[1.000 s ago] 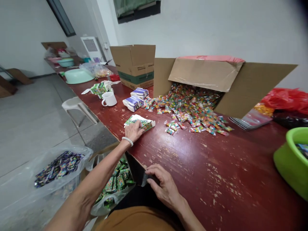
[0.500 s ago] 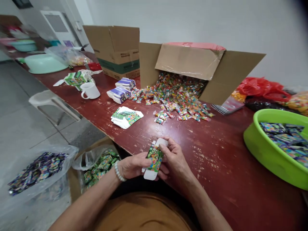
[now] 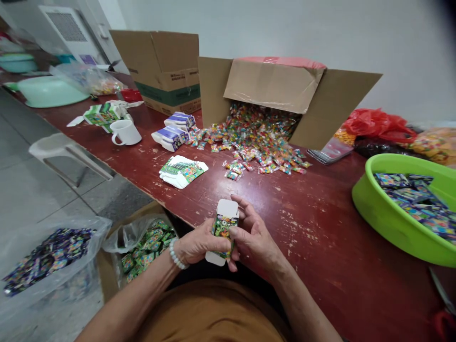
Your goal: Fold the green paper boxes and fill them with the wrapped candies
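Between my hands, just over the table's near edge, is a small green printed candy box (image 3: 223, 224) with white end flaps sticking out at the top and bottom. My left hand (image 3: 199, 243) grips its left side, thumb across the front. My right hand (image 3: 252, 232) holds the right side, thumb on the printed face and fingers partly behind it. Beyond them lies a stack of flattened green cartons (image 3: 182, 171). Wrapped candies (image 3: 256, 135) spill out of a tipped cardboard box (image 3: 267, 85) toward me.
At right stands a green basin (image 3: 370, 199) holding dark packets, with scissors (image 3: 441, 294) below it. A white mug (image 3: 126, 133), purple boxes (image 3: 171, 137) and an upright carton (image 3: 171, 71) stand at left. Bags of packets (image 3: 53, 256) sit below the table edge, near a white stool (image 3: 53, 147).
The box has turned more upright and its top flap now faces me, standing open. My right fingers have shifted along its side. The view has swung slightly right.
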The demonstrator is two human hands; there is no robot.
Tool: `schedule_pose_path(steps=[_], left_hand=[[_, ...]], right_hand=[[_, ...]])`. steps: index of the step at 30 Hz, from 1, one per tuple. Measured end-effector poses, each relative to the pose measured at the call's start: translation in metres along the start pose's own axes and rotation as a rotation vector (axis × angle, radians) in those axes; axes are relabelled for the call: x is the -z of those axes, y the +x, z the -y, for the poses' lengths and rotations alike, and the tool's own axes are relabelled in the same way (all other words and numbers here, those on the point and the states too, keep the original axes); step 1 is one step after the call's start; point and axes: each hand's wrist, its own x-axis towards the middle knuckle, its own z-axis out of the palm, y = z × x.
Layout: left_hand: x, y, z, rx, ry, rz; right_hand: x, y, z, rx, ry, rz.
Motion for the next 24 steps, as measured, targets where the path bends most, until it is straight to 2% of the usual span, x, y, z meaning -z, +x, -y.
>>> schedule_pose_path(steps=[4,8,10,13,17,20,24], left_hand=[[-0.003,0.005,0.004,-0.105,0.071,-0.196],[-0.001,0.008,0.002,-0.217,0.282,-0.292],[-0.001,0.007,-0.001,-0.282,0.36,-0.337],[-0.003,0.004,-0.002,-0.395,0.342,-0.497],[-0.007,0.005,0.009,-0.526,0.399,-0.697],[-0.006,0.005,0.013,-0.533,0.437,-0.678],[-0.002,0.003,0.007,-0.437,0.409,-0.635]], right_hand=[[0.002,0.0,-0.005,-0.048,-0.061,-0.077],[0.009,0.007,-0.006,0.102,-0.306,-0.272],[0.014,0.01,-0.005,0.161,-0.399,-0.325],[0.018,0.012,-0.006,0.172,-0.398,-0.379],[0.015,0.013,-0.012,0.202,-0.338,-0.441],[0.011,0.012,-0.018,0.217,-0.307,-0.402],[0.011,0.011,-0.021,0.227,-0.334,-0.363]])
